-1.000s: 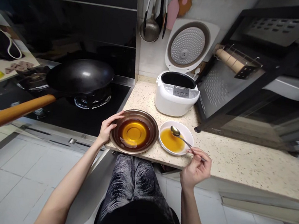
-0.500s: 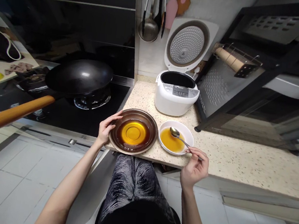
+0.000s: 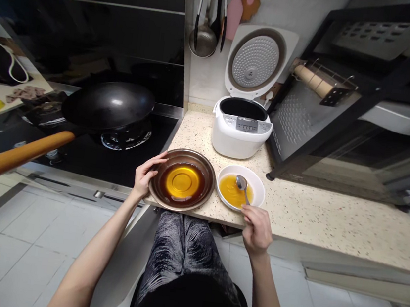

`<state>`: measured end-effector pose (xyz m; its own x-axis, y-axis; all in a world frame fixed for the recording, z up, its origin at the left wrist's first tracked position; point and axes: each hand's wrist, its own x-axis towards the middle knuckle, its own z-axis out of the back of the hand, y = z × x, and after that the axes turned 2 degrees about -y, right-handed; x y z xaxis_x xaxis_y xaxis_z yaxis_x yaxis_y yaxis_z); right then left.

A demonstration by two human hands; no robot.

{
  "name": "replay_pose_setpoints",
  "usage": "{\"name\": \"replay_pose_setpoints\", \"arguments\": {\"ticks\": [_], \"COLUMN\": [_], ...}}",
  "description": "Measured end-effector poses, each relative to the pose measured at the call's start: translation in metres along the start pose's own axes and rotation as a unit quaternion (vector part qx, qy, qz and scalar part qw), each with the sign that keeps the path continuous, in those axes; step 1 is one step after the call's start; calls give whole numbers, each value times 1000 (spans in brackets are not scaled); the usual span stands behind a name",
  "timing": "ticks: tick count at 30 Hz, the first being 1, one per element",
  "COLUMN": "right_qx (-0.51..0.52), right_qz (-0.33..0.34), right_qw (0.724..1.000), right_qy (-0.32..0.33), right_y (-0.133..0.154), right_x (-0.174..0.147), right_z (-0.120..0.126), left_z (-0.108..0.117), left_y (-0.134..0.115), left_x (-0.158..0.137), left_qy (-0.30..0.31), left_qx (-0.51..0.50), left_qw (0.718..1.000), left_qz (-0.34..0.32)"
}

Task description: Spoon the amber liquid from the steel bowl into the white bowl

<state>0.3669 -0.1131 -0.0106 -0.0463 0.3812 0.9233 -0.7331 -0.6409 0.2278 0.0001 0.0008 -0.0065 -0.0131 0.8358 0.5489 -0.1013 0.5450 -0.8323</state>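
My left hand [image 3: 146, 176] grips the left rim of a wide brown metal bowl [image 3: 210, 166], thumb and fingers at its edge. Amber liquid [image 3: 182, 180] lies in the bowl, with a ring in its base showing through. Between the thumb and fingers of my right hand [image 3: 258, 230] is the handle of a metal spoon [image 3: 241, 183]. The spoon's head is over or in the cloudy yellow liquid [image 3: 227, 188] of a shallow white bowl [image 3: 260, 192]; I cannot tell how deep it dips. The two bowls stand side by side near the counter's front edge.
Behind the bowls stands a white rice cooker [image 3: 239, 140] with its lid up. A black wok [image 3: 109, 107] with a wooden handle [image 3: 26, 151] rests on the stove at left. Utensils, including a strainer [image 3: 204, 41], hang on the wall. A black rack [image 3: 288, 148] stands at right.
My right hand has moved left and slightly down. The spoon has swung from a slant to a steeper angle, its head a little further right and lower. My left hand stays put.
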Motion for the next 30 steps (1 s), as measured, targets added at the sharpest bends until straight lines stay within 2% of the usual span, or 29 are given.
{"name": "replay_pose_setpoints", "arguments": {"ticks": [5,9,13,19,21,24,30], "right_qx": [1,0,-9,37,66,109,207], "right_qz": [4,0,-15,-126,-137,-142,-160], "right_qw": [999,999,1000,979,973,971,964], "right_qy": [41,34,-22,-156,-175,-160,-55], "right_y": [-1,2,7,30,41,55,75], "right_x": [-6,-2,5,15,17,19,10], "right_z": [0,-1,-3,-17,-24,-36,-60], "left_z": [0,0,0,0,0,1,1], "left_y": [0,1,3,2,1,1,3], "left_x": [0,0,1,2,2,2,2], "left_qy": [5,5,9,18,25,31,30], "left_qx": [8,3,-7,-10,-2,5,9], "left_qw": [1000,1000,1000,1000,1000,999,999], "left_qz": [-2,0,5,5,-1,-16,-43]}}
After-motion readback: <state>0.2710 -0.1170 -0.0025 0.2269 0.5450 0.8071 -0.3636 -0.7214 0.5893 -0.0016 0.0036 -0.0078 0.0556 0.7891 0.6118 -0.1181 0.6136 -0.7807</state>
